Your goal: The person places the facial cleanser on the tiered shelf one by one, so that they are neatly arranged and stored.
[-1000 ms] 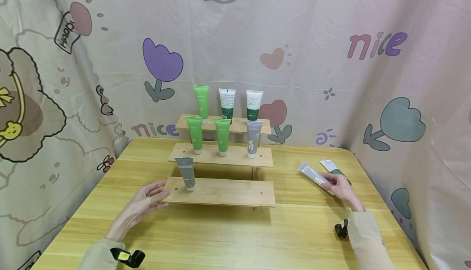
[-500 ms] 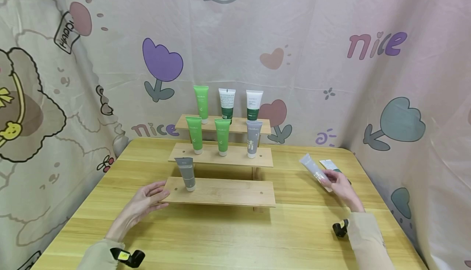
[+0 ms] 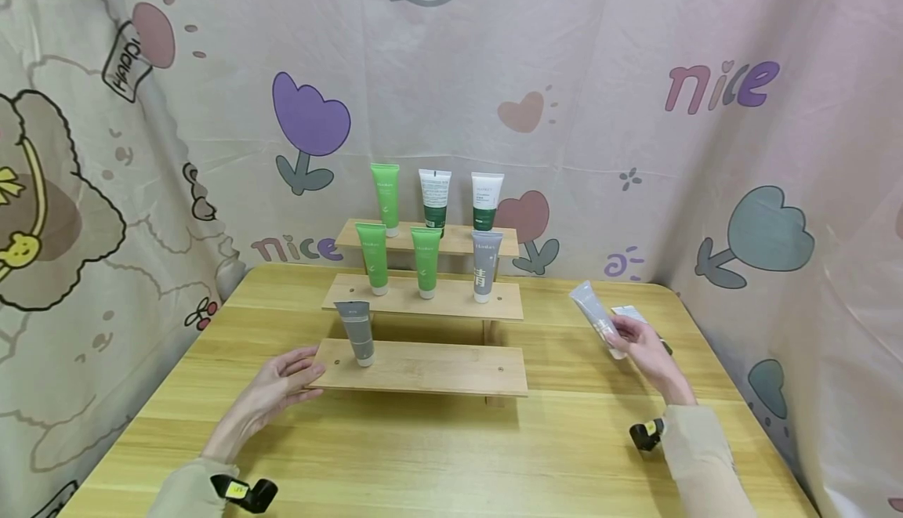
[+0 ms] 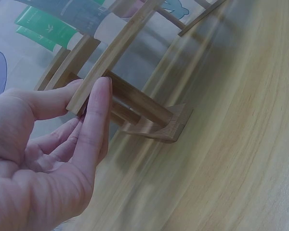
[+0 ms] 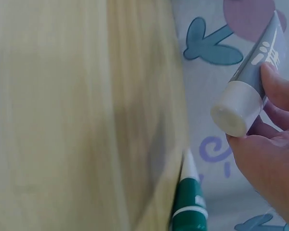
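My left hand (image 3: 271, 393) pinches the left end of the lowest board of a three-step wooden stand (image 3: 437, 369); in the left wrist view the thumb lies over the board (image 4: 98, 72) and fingers lie beneath it. My right hand (image 3: 650, 355) holds a grey-lavender cosmetic tube (image 3: 591, 313) above the table, right of the stand. Its white cap (image 5: 236, 108) faces the right wrist camera. Behind this hand, a white and green tube (image 3: 628, 313) lies on the table, partly hidden. A dark grey tube (image 3: 358, 334) stands at the left of the lowest board.
On the middle board stand two green tubes (image 3: 374, 259) and a grey-lavender tube (image 3: 485, 267). The top board holds a green tube (image 3: 386, 198) and two white and green tubes (image 3: 435, 197). A patterned cloth (image 3: 585, 134) hangs behind the wooden table (image 3: 395, 463).
My right hand has lifted the grey-lavender tube off the table and moved slightly left and away from me, tilting the tube more upright. The left hand stays put on the stand.
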`<move>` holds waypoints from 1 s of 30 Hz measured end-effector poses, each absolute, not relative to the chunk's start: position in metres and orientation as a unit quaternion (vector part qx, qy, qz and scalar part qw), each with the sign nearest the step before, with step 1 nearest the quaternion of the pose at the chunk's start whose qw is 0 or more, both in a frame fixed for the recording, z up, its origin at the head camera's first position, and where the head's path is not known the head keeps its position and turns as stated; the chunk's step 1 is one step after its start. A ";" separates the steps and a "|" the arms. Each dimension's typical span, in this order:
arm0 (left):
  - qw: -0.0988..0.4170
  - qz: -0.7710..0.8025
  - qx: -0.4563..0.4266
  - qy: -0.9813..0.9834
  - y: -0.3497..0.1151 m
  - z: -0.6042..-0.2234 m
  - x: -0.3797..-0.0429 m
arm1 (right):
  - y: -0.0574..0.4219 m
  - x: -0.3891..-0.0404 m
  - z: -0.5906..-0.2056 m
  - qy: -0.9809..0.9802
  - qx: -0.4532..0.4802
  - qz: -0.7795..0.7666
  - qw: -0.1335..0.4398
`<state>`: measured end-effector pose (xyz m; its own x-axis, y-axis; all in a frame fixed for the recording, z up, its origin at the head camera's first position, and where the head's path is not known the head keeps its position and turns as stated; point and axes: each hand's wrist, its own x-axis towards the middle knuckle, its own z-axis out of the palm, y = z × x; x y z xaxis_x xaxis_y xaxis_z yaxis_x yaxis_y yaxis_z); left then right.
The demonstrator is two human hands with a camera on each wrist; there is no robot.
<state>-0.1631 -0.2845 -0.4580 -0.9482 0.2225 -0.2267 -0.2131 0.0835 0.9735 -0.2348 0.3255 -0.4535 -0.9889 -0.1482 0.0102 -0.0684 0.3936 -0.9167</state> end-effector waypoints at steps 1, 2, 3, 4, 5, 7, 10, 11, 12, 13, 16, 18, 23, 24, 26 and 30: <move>0.161 0.677 0.004 0.718 -0.285 -0.458 -0.163 | 0.324 -0.235 -0.452 0.833 -0.067 -0.549 0.037; 0.161 0.677 0.004 0.718 -0.285 -0.458 -0.163 | 0.322 -0.235 -0.450 0.832 -0.068 -0.549 0.036; 0.161 0.677 0.003 0.718 -0.285 -0.458 -0.163 | 0.321 -0.236 -0.449 0.831 -0.068 -0.551 0.036; 0.161 0.677 0.005 0.718 -0.285 -0.458 -0.163 | 0.320 -0.236 -0.448 0.830 -0.069 -0.553 0.037; 0.163 0.677 0.008 0.718 -0.285 -0.458 -0.163 | 0.318 -0.236 -0.447 0.829 -0.069 -0.554 0.038; 0.163 0.678 0.006 0.717 -0.284 -0.458 -0.163 | 0.316 -0.236 -0.444 0.827 -0.072 -0.556 0.038; 0.165 0.680 0.005 0.715 -0.284 -0.457 -0.163 | 0.311 -0.235 -0.439 0.822 -0.077 -0.562 0.041; 0.165 0.680 0.004 0.714 -0.284 -0.457 -0.163 | 0.309 -0.234 -0.437 0.821 -0.077 -0.565 0.041; 0.164 0.681 0.004 0.714 -0.284 -0.457 -0.163 | 0.307 -0.233 -0.435 0.819 -0.078 -0.567 0.042; 0.163 0.682 0.003 0.713 -0.284 -0.457 -0.163 | 0.306 -0.232 -0.433 0.816 -0.077 -0.571 0.043; 0.161 0.682 0.003 0.713 -0.284 -0.457 -0.163 | 0.301 -0.230 -0.427 0.812 -0.078 -0.577 0.043; 0.161 0.682 0.005 0.713 -0.283 -0.457 -0.163 | 0.298 -0.228 -0.424 0.808 -0.081 -0.582 0.044; 0.161 0.682 0.006 0.714 -0.283 -0.457 -0.162 | 0.291 -0.224 -0.417 0.794 -0.101 -0.599 0.044; 0.161 0.681 0.006 0.714 -0.283 -0.457 -0.162 | 0.290 -0.224 -0.416 0.791 -0.104 -0.601 0.043; 0.161 0.681 0.005 0.715 -0.283 -0.457 -0.162 | 0.286 -0.222 -0.414 0.791 -0.109 -0.601 0.040; 0.160 0.679 0.004 0.716 -0.283 -0.457 -0.162 | 0.278 -0.222 -0.412 0.792 -0.117 -0.598 0.036</move>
